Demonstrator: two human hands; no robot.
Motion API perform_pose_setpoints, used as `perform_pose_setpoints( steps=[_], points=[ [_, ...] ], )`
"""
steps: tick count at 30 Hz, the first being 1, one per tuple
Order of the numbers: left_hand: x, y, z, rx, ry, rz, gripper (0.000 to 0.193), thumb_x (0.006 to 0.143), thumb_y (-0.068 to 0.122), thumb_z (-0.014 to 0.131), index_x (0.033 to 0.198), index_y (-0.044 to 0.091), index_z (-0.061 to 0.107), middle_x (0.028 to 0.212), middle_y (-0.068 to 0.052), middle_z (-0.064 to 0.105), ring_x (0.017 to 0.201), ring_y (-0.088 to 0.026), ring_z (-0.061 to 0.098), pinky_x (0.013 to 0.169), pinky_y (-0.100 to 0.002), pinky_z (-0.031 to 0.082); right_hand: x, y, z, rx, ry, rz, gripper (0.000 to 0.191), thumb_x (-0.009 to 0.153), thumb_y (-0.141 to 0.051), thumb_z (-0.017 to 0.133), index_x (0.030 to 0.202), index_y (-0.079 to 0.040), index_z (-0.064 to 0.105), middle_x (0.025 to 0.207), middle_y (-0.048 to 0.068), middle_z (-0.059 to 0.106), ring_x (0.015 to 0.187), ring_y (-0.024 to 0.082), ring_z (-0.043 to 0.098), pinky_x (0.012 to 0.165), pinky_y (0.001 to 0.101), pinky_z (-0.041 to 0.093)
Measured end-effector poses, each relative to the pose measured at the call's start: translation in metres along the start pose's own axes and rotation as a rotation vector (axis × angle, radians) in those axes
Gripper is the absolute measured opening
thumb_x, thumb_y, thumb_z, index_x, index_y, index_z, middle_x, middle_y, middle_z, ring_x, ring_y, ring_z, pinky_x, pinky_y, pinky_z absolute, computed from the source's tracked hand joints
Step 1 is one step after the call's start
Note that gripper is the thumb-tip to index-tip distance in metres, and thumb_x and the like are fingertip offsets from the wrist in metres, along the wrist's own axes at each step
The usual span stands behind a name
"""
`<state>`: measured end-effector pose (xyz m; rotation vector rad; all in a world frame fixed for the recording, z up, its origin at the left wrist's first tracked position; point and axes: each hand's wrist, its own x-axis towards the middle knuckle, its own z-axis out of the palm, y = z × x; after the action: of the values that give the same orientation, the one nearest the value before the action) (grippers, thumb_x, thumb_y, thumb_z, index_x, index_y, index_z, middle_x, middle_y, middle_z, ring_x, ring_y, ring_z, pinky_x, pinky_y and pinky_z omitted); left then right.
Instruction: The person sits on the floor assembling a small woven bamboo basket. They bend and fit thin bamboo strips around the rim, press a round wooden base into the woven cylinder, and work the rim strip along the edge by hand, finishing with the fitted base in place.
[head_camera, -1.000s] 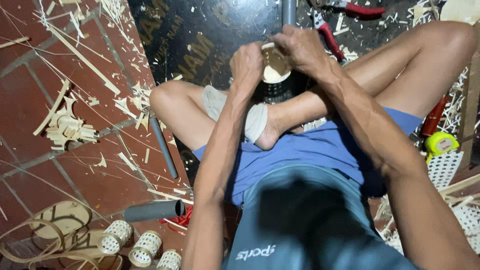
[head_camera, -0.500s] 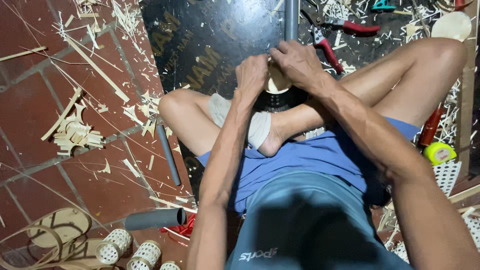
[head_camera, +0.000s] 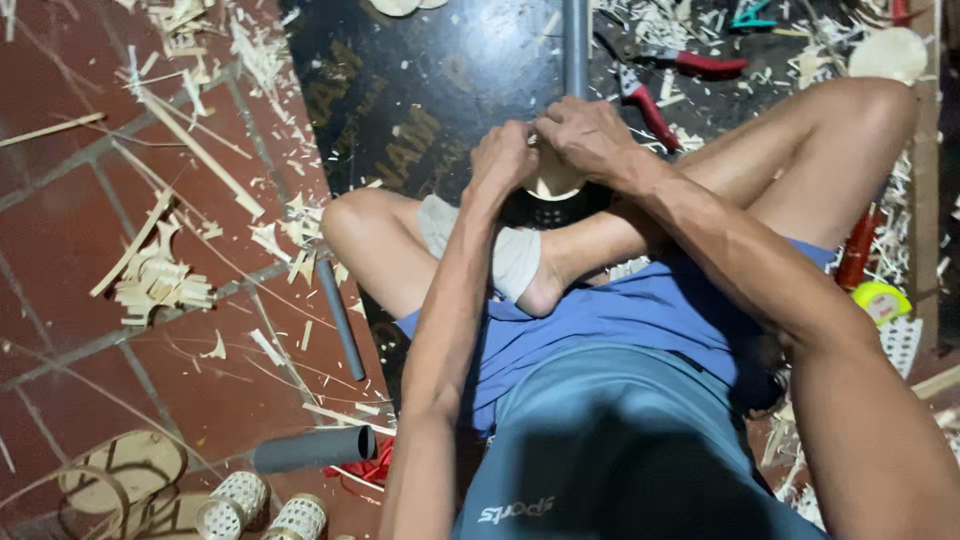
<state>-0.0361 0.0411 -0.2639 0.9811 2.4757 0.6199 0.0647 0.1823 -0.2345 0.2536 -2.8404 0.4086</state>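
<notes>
At the far left, pale bamboo shavings and split strips (head_camera: 155, 280) lay scattered over the red tiled floor (head_camera: 60, 230), and near the bottom edge stood two small woven cylindrical baskets (head_camera: 262, 508) beside a coil of thin bamboo strip (head_camera: 110, 480). A short grey plastic pipe (head_camera: 312, 449) lay just right of them, with a thinner grey rod (head_camera: 340, 320) above it, next to the person's bent knee. The person sat cross-legged, in blue shorts, on a dark board (head_camera: 430, 90).

The left hand (head_camera: 503, 158) was curled with its fingers closed against the left side of a small round pale bamboo piece (head_camera: 553, 183), which sat between the two hands above the crossed ankles, atop a dark round base. The right hand (head_camera: 590, 135) was pressed over the top of the same piece, fingers bent and closed down on it, touching the left hand. A grey upright metal tube (head_camera: 575, 45) rose just behind the hands.

Further right lay red-handled pliers (head_camera: 650, 105), and at the right edge a yellow tape measure (head_camera: 880, 300).
</notes>
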Motion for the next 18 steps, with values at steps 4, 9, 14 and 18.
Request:
perform_pose_setpoints(
  steps=[4, 9, 14, 18],
  points=[
    [-0.005, 0.007, -0.003, -0.044, -0.062, -0.061, 0.026, 0.083, 0.020, 0.062, 0.101, 0.012, 0.078, 0.096, -0.026, 0.073, 0.096, -0.045, 0.069, 0.083, -0.056, 0.054, 0.000, -0.004, 0.001, -0.054, -0.082, 0.067, 0.011, 0.091, -0.018, 0.066, 0.096, -0.009, 0.068, 0.093, 0.010, 0.068, 0.091, 0.032, 0.069, 0.070, 0.0450, 0.056],
    [-0.015, 0.006, -0.021, -0.224, -0.028, -0.018, 0.043, 0.079, 0.028, 0.075, 0.112, 0.003, 0.071, 0.100, -0.029, 0.071, 0.099, -0.046, 0.069, 0.085, -0.052, 0.054, -0.003, -0.005, -0.010, 0.048, -0.097, 0.167, 0.015, 0.087, -0.019, 0.068, 0.096, -0.007, 0.068, 0.092, 0.013, 0.068, 0.089, 0.037, 0.069, 0.068, 0.0501, 0.055],
    [-0.026, -0.017, -0.030, -0.407, 0.224, -0.124, 0.058, 0.076, 0.034, 0.080, 0.119, -0.002, 0.066, 0.095, -0.023, 0.074, 0.089, -0.038, 0.074, 0.080, -0.045, 0.056, 0.007, -0.019, -0.015, 0.353, 0.289, 0.501, 0.028, 0.100, -0.014, 0.059, 0.123, 0.001, 0.064, 0.099, 0.024, 0.067, 0.088, 0.048, 0.065, 0.071, 0.0547, 0.052],
    [-0.016, -0.031, -0.032, -0.407, 0.271, -0.072, 0.035, 0.086, 0.025, 0.070, 0.110, 0.002, 0.079, 0.098, -0.019, 0.077, 0.092, -0.032, 0.076, 0.082, -0.039, 0.058, 0.014, -0.037, -0.010, 0.362, 0.082, 0.767, 0.033, 0.105, -0.031, 0.069, 0.093, 0.000, 0.071, 0.083, 0.030, 0.065, 0.082, 0.051, 0.066, 0.070, 0.0562, 0.052]
  ],
)
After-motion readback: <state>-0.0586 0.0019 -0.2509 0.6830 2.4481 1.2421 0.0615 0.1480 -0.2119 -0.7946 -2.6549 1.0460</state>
